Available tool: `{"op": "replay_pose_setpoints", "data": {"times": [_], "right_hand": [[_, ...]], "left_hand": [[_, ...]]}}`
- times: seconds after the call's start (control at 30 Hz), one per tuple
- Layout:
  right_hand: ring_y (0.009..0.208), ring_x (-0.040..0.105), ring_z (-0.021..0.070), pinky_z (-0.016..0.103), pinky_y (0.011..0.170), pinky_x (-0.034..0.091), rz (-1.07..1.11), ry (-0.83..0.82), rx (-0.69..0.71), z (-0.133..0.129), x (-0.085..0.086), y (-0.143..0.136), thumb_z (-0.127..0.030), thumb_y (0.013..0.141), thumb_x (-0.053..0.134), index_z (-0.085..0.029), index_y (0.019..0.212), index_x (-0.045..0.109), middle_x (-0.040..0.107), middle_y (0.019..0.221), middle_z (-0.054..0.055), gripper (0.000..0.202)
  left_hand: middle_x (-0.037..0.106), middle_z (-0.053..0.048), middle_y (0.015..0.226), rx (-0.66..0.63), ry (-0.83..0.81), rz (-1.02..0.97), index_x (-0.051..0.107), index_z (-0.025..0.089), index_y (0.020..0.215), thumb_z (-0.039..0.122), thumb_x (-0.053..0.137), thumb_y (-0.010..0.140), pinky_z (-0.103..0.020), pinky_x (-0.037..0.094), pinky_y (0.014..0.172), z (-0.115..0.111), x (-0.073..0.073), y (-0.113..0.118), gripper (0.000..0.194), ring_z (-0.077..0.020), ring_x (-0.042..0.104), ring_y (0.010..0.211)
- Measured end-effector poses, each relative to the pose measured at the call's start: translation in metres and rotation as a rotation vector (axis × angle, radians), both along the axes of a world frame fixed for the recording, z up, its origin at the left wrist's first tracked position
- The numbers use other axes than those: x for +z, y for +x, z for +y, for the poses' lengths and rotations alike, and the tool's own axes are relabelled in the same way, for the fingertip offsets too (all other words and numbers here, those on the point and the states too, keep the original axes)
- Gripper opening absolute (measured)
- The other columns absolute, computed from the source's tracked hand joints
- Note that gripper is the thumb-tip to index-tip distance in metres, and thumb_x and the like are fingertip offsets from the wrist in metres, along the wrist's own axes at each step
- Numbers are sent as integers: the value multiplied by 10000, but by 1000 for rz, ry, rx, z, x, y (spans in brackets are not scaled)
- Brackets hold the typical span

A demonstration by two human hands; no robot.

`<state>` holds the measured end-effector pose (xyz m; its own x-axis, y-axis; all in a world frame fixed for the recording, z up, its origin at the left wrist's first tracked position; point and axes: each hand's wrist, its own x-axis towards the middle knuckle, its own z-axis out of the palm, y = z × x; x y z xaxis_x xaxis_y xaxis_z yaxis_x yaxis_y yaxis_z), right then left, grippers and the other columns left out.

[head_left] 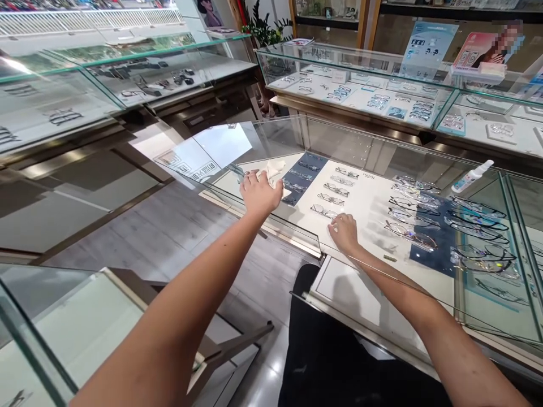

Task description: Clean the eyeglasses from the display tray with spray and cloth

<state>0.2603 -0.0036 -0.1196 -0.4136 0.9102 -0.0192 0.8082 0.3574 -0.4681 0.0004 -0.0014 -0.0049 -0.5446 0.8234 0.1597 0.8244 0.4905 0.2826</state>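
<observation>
My left hand (261,192) is closed on a pale crumpled cloth (275,169) at the far left part of the glass counter top (271,133). Part of the cloth sticks out past the fingers. To the right, my right hand (344,232) is at the near side of the counter, its fingers curled; whether it holds anything is hidden. Beneath the glass, a row of eyeglasses (331,199) lies just beyond the right hand. A white spray bottle (472,176) stands tilted in view on the right part of the counter.
More eyeglasses (409,232) lie inside the counter at the right. Other glass showcases (360,90) stand behind and at the left (139,79). A glass-topped cabinet (85,316) is at the near left. A plant (265,31) and display cards (428,50) are at the back.
</observation>
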Motion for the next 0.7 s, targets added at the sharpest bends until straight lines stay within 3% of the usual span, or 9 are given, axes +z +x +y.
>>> {"op": "replay_pose_setpoints", "data": {"times": [0.17,0.3,0.53,0.7], "right_hand": [[1601,324,381,555,1294,260,-46,89,-7,36,-12,-30,-301,955,617,-155,1181,723,507,1671,197,289],[1621,313,398,563,1336,185,-104,100,12,54,-22,-43,-315,875,678,-144,1118,740,502,1681,203,304],[1505,451,388,554,1343,148,-178,108,11,71,-28,-56,-241,890,625,-110,1146,785,689,1414,233,329],[1314,572,346,557,1335,150,-221,123,27,78,-25,-58,-115,885,590,-162,1028,822,777,1143,191,277]], "left_hand": [[403,-236,1730,14,-14,13,507,97,1598,569,382,997,-595,247,1328,-5,3,3,774,-419,329,1628],[389,-236,1737,21,-16,20,496,97,1609,556,381,1000,-607,242,1331,-8,3,6,771,-429,333,1627],[372,-231,1747,37,-41,10,478,112,1621,570,383,1014,-617,233,1333,-11,3,8,766,-422,302,1645],[374,-228,1746,34,-41,10,481,113,1617,572,374,1018,-613,229,1334,-8,0,8,763,-413,302,1645]]}}
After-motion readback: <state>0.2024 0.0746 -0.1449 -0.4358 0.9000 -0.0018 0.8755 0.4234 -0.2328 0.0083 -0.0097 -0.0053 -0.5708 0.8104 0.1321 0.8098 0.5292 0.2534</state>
